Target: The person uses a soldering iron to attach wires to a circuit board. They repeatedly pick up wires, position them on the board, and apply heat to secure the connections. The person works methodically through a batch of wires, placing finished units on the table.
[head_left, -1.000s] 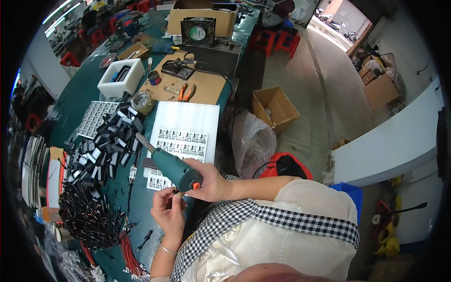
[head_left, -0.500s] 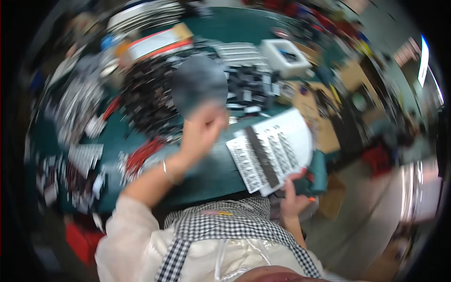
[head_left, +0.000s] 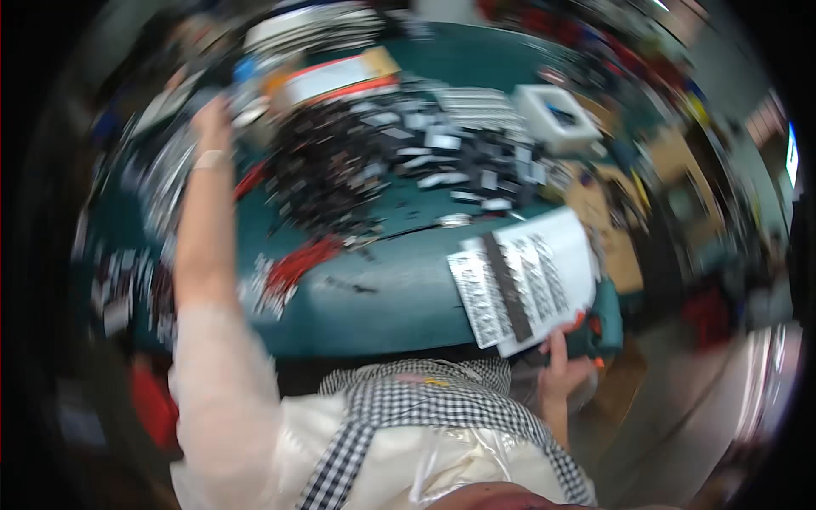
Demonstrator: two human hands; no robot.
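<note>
My left hand [head_left: 212, 119] is stretched out to the far left, beside a heap of clear plastic bags [head_left: 166, 183]. Motion smears its fingers, and whether it holds anything is hidden. My right hand [head_left: 564, 371] is low on the right with fingers apart, one finger reaching up to the lower corner of a white sheet. That white sheet [head_left: 569, 255] carries silvery rows of small parts [head_left: 535, 272] and a dark brown strip [head_left: 507, 285]. Next to the hand stands a teal object [head_left: 606, 314] with red parts, its kind unclear.
A large pile of small black parts [head_left: 327, 161] covers the middle of the green table [head_left: 382, 314]. Red wires [head_left: 302, 263] lie nearer me. Farther back are a white bin [head_left: 557, 119], an orange-and-white box [head_left: 340, 78] and stacked white sheets [head_left: 314, 30]. Cardboard [head_left: 616, 238] lies right.
My left hand has swung from the table's middle to the far left; the round grey disc at it before no longer shows clearly. The view has shifted; my right hand stays by the sheet.
</note>
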